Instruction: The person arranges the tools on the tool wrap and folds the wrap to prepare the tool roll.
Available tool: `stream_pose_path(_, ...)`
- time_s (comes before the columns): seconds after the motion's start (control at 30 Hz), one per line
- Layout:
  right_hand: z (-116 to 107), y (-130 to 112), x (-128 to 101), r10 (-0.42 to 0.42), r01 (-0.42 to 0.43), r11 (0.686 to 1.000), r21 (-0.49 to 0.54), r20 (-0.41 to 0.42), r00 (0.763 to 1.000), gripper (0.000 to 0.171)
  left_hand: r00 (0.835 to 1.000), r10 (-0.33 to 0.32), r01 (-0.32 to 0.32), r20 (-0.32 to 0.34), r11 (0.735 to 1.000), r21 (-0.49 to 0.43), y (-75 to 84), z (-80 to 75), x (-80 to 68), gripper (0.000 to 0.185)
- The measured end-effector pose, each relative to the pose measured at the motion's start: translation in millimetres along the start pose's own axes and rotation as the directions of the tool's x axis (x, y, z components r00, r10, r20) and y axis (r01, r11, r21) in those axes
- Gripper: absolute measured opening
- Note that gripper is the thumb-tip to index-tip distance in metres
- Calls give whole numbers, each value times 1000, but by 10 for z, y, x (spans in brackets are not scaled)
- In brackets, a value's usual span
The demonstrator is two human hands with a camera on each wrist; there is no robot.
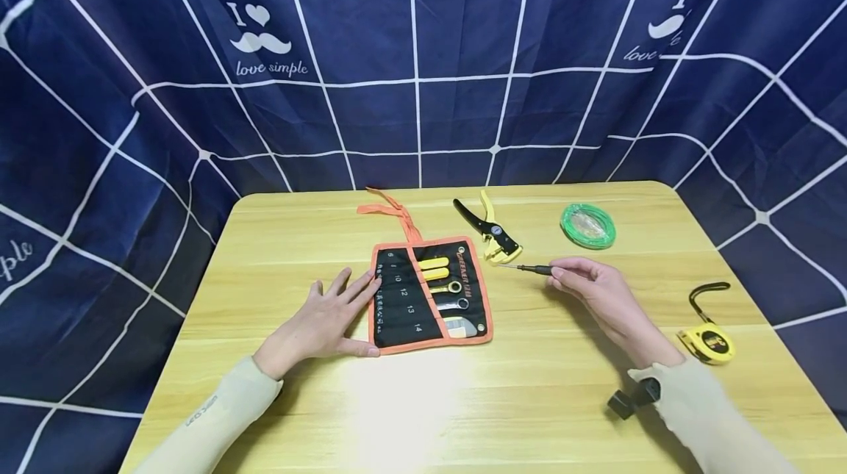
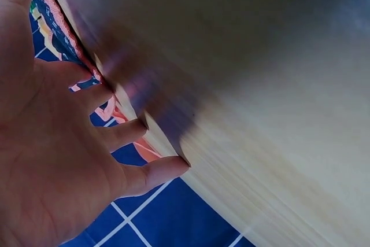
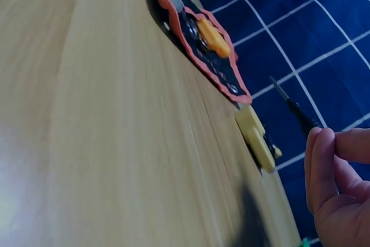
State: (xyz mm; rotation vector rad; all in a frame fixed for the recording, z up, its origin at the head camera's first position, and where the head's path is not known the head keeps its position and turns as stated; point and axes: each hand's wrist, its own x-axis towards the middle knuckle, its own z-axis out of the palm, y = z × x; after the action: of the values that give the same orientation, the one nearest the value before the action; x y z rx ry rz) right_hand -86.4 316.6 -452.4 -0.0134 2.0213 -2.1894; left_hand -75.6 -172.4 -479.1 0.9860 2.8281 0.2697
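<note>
the right hand [image 1: 598, 294] has its grip pinched on the black handle of a small screwdriver [image 1: 529, 268], fingertips curled round the near end. the tool's long axis runs almost level across the desk [image 1: 549, 400], thin shaft pointing away from the grip toward the tool roll [image 1: 430, 296]. the tip stops just short of the roll's orange edge, beside the handles of the yellow and black wire strippers [image 1: 490, 228], which lie just beyond the shaft. in the right wrist view the dark shaft [image 3: 295, 108] juts out from the pinching fingers [image 3: 324, 166], with the roll farther along the same line.

the left hand [image 1: 324, 323] lies flat on the desk, grip spread, fingertips touching the roll's far edge, on the opposite side from the screwdriver. the left wrist view shows the open fingers [image 2: 115, 134] against the orange hem, though it is blurred. so the right hand is the one with the tool, and the roll lies between the two hands.

the roll's pockets carry white numbers; 10, 12, 13 and 14 can be read, the upper ones less surely. orange lettering down the flap is too small to read. the backdrop says "love simple" under a moustache mark.

behind the right grip sits a coil of green wire [image 1: 587, 225]; beside the right wrist lies a yellow tape measure [image 1: 711, 342].
</note>
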Motion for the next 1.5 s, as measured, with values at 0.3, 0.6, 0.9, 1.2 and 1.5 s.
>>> stream_pose_path(0.3, 293, -20, 217, 29, -29, 1000, -9, -8, 1000, 28, 1000, 4, -4, -6, 1000, 6, 0, 5, -2, 118)
stream_pose_path(0.6, 652, 38, 422, 8, -8, 996, -85, -10, 1000, 34, 1000, -5, 5, 3, 1000, 11, -4, -1, -3, 119)
stream_pose_path(0.9, 913, 137, 646, 2, 0, 998, -67, 40, 999, 39, 1000, 7, -7, -10, 1000, 1, -7, -3, -2, 118)
stream_pose_path(1.2, 1103, 185, 807, 26, -24, 1000, -20, 59, 998, 35, 1000, 8, -8, -26, 1000, 3, 2, -7, -16, 118)
stream_pose_path(1.5, 1223, 222, 953, 41, -35, 992, -125, 45, 998, 30, 1000, 4, -4, -20, 1000, -1, -7, 2, -15, 119)
